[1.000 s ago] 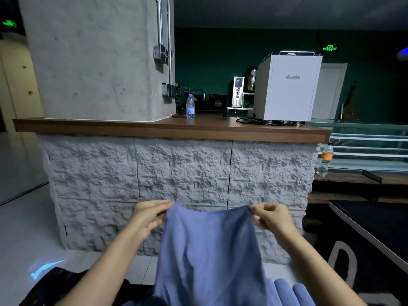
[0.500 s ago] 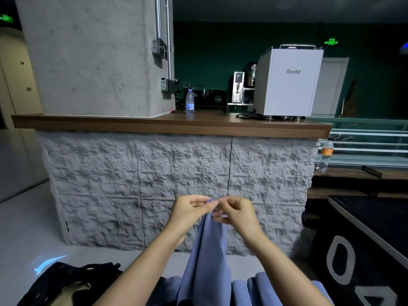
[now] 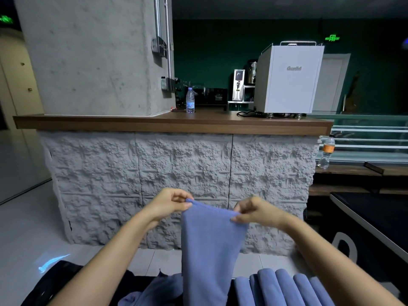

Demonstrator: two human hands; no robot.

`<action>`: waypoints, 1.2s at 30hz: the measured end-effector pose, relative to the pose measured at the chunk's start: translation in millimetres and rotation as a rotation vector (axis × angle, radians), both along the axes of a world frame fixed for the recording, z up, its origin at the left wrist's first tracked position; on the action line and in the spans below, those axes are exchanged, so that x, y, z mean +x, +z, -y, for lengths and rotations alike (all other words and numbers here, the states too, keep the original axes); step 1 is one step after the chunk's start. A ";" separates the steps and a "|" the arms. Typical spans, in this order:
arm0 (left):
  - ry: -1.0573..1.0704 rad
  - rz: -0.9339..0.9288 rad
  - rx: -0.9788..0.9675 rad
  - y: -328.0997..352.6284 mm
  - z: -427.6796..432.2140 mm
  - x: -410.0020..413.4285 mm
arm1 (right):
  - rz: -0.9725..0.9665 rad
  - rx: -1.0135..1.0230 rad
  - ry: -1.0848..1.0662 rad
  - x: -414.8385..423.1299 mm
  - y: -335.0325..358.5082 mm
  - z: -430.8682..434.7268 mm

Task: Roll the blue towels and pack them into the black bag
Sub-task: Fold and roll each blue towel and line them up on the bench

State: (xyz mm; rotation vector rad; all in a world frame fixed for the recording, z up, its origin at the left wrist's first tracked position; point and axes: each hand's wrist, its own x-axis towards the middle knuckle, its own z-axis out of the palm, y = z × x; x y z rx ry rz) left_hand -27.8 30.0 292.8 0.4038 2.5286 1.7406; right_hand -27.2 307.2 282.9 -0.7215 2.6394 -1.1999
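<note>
A blue towel [image 3: 209, 246] hangs folded lengthwise in front of me, held up by its top edge. My left hand [image 3: 167, 204] pinches the top left corner and my right hand [image 3: 256, 212] pinches the top right corner, about a towel's folded width apart. Below, several rolled blue towels [image 3: 284, 288] lie side by side at the bottom right. More loose blue cloth [image 3: 154, 292] lies at the bottom centre. The black bag [image 3: 50, 281] shows at the bottom left, partly hidden by my left forearm.
A rough stone counter [image 3: 176, 186] with a wooden top [image 3: 172, 124] stands straight ahead, carrying a water bottle [image 3: 190, 103] and a white machine [image 3: 289, 79]. A black table edge [image 3: 371, 221] runs along the right. Pale floor [image 3: 24, 228] lies to the left.
One second ago the towel was spread wide; half a second ago my hands met, bringing its corners together. Now my hands have parted again, holding the narrower folded towel by its top corners.
</note>
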 end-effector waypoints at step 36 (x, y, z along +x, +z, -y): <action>0.173 0.078 -0.168 -122.3 16.1 -31.6 | -0.093 0.164 -0.264 -30.2 -93.6 23.2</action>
